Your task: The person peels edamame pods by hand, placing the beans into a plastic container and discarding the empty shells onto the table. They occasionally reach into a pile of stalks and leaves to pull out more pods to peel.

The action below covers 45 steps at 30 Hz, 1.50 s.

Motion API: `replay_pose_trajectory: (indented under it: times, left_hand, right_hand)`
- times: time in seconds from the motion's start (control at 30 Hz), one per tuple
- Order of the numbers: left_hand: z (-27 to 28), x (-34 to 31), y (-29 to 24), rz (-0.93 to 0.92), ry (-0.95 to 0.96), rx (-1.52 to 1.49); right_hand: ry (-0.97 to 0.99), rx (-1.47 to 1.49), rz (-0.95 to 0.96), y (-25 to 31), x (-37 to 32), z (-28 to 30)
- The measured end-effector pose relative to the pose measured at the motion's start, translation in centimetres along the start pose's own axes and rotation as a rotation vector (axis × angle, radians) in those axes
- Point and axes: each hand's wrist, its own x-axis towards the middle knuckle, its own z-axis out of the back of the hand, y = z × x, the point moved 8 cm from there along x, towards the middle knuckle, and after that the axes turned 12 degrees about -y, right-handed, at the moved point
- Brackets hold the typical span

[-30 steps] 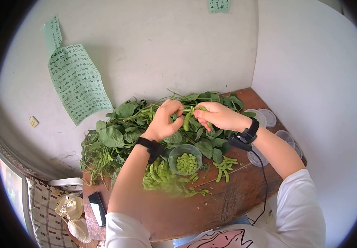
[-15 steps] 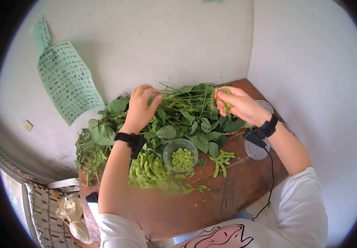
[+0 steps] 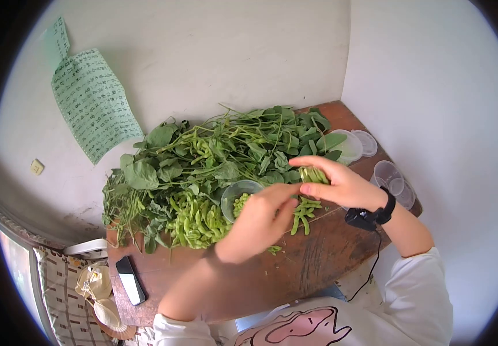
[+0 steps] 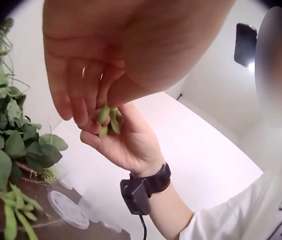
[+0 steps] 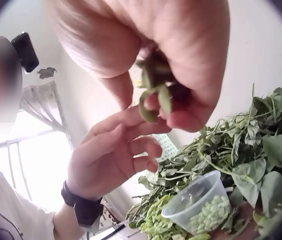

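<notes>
Several green pods lie in my right hand, whose fingers curl round them above the table's right part. My left hand reaches across the bowl, its fingertips at the pods in the right hand. In the right wrist view the left hand has loosely bent fingers close under the held pods; whether it grips one is unclear. Shelled beans fill the lower part of the clear bowl, partly hidden by the left hand in the head view.
Leafy stalks cover the table's back. A pile of pods is left of the bowl, a few more pods right of it. Clear containers and lids stand at the right; a phone lies front left.
The left hand has come from the stalks down and right to the right hand, passing over the bowl. The right hand, still holding pods, has moved lower and turned its palm upward.
</notes>
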Motion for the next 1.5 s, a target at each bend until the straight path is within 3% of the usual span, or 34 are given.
replay_pose_trajectory:
  times: [0.07,0.13,0.17,0.2,0.27,0.33,0.37,0.53,0.6,0.67,0.73,0.77,0.87,1.03,1.1,1.13,1.2,1.33,1.4,1.47,1.5]
  left_hand:
    - [-1.7,-1.4,-0.2,-0.019,0.042,-0.046]
    - [-2.8,-2.9,0.9,0.136,0.038,-0.149]
    - [-3.0,-3.7,1.4,0.188,0.045,-0.092]
    - [-3.1,-4.4,1.7,0.193,0.044,-0.088]
    - [-3.5,-6.5,4.0,0.471,0.026,-0.206]
    - [-3.4,-7.4,4.3,0.55,0.025,-0.247]
    - [-3.5,-8.0,4.6,0.625,0.024,-0.29]
    - [-2.4,-9.0,5.4,0.662,-0.044,-0.364]
    - [-0.3,-8.9,5.7,0.706,-0.083,-0.375]
    - [4.2,-7.9,6.1,0.685,-0.222,-0.237]
    - [8.2,-6.9,6.3,0.678,-0.302,-0.123]
    - [9.5,-6.6,6.7,0.666,-0.344,-0.129]
    - [10.8,-6.9,7.6,0.702,-0.392,-0.181]
    - [6.8,-9.4,8.1,0.822,-0.256,-0.168]
    - [4.6,-9.9,7.2,0.74,-0.186,-0.135]
    - [3.4,-9.8,6.4,0.687,-0.161,-0.158]
    - [1.3,-9.1,4.5,0.587,-0.115,-0.141]
    - [-1.2,-6.6,0.9,0.28,-0.041,-0.138]
    - [-2.0,-6.1,0.5,0.268,-0.011,-0.163]
    - [-2.6,-5.6,0.1,0.229,-0.075,-0.446]
    - [-2.9,-5.5,-0.2,0.224,-0.078,-0.445]
  right_hand:
    - [-0.062,-0.075,0.0,-1.1,-0.9,-0.8]
    - [-0.052,-0.031,-0.2,-4.3,-1.7,-1.2]
    - [-0.046,-0.026,-0.2,-4.8,-2.0,-1.2]
    - [-0.063,-0.183,-0.129,-4.7,-2.2,-1.0]
    - [-0.077,-0.339,-0.055,-6.5,-2.7,-1.2]
    - [-0.126,-0.701,0.299,-7.6,-3.5,-2.9]
    - [-0.116,-0.823,0.267,-8.3,-3.9,-3.6]
    - [-0.052,-0.87,0.277,-9.2,-3.5,-4.8]
    - [-0.129,-0.803,0.437,-6.8,-3.4,-3.8]
    - [-0.1,-0.787,0.433,-6.1,-3.2,-2.7]
    - [0.076,-0.789,0.402,-6.7,-3.4,-2.4]
    - [0.163,-0.751,0.278,-7.0,-3.3,-2.3]
    - [0.106,-0.744,0.255,-7.9,-2.6,-1.8]
    - [-0.098,-0.704,0.054,-9.8,-2.5,-1.4]
    - [-0.195,-0.891,0.336,-7.7,-2.7,-1.9]
    - [-0.194,-0.893,0.329,-7.4,-2.7,-2.3]
    - [-0.236,-1.108,0.582,-4.9,-3.2,-4.0]
    - [-0.284,-1.248,0.641,-3.7,-3.0,-6.3]
    - [-0.294,-1.29,0.646,-3.8,-2.7,-7.3]
    - [-0.251,-1.142,0.7,-3.4,-2.7,-8.2]
    - [-0.293,-0.993,0.769,-2.9,-2.9,-8.1]
